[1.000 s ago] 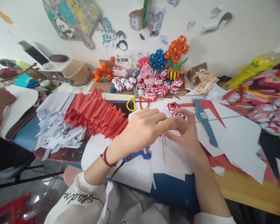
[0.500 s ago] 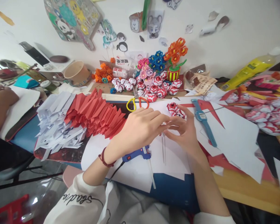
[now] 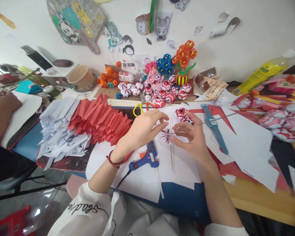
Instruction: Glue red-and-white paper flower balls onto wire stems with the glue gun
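Note:
A red-and-white folded paper flower (image 3: 167,135) is gripped by the fingers of my right hand (image 3: 193,134), its pleats fanning out from the centre. My left hand (image 3: 147,126) is just left of the flower, thumb and fingers apart with nothing visible between them. Below my hands a blue glue gun (image 3: 144,161) lies on white paper (image 3: 184,168), its red light on and a glue stick poking from the back. Thin wire stems (image 3: 172,159) lie beside it. Behind my right hand are more red-and-white paper flowers (image 3: 182,114).
Folded red paper pieces (image 3: 100,119) and white ones (image 3: 61,127) are heaped to the left. Scissors (image 3: 138,109) with yellow and orange handles lie behind my left hand. A blue watch (image 3: 213,126) is on the right. Another person's hand (image 3: 6,101) rests at far left.
My left hand has pulled back left from the flower, which now shows between the hands. The glue gun's front is less covered. My right hand stays nearly in place.

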The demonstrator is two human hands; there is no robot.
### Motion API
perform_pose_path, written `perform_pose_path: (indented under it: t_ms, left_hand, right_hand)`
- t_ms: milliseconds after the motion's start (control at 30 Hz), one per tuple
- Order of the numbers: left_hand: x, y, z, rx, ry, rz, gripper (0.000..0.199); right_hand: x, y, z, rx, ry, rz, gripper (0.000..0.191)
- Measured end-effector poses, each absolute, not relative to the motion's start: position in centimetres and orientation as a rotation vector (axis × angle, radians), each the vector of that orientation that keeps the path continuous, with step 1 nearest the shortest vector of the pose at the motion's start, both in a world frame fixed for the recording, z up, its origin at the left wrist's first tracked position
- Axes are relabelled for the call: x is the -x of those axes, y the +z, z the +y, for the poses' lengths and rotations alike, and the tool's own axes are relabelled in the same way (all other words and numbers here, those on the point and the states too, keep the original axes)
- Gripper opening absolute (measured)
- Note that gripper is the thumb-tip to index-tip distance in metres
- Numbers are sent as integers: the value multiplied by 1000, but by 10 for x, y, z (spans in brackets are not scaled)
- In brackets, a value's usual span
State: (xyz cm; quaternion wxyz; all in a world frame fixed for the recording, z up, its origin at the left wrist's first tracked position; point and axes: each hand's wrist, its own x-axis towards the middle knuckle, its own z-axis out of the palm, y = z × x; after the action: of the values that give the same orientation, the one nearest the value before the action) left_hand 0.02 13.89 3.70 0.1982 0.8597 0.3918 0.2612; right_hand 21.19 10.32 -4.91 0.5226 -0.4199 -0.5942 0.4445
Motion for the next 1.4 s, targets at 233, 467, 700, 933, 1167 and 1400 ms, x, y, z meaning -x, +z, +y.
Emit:
perform_pose_path:
  t_ms: [233, 467, 700, 933, 1167, 1400]
  left_hand:
    - [-24, 20, 160, -2197, 773, 876, 16]
    - [-25, 24, 164, -1943, 933, 857, 11]
    - [-14, 43, 157, -1391, 1108, 724, 24]
    - [6, 74, 154, -1156, 1423, 586, 13]
    - [25, 87, 145, -1295, 1789, 446, 15]
    - [19, 44, 137, -2203, 904, 945, 14]
  right_hand:
    - [-212, -50, 102, 1004, 1077, -1438, 83]
    - [-212, -49, 102, 993, 1084, -1442, 82]
    - [-213, -50, 103, 973, 1101, -1444, 86]
    - [-212, -50, 102, 980, 1096, -1418, 71]
    - [-211, -47, 102, 946, 1074, -1412, 67]
    - [-212, -45, 100, 944, 1115, -1405, 70]
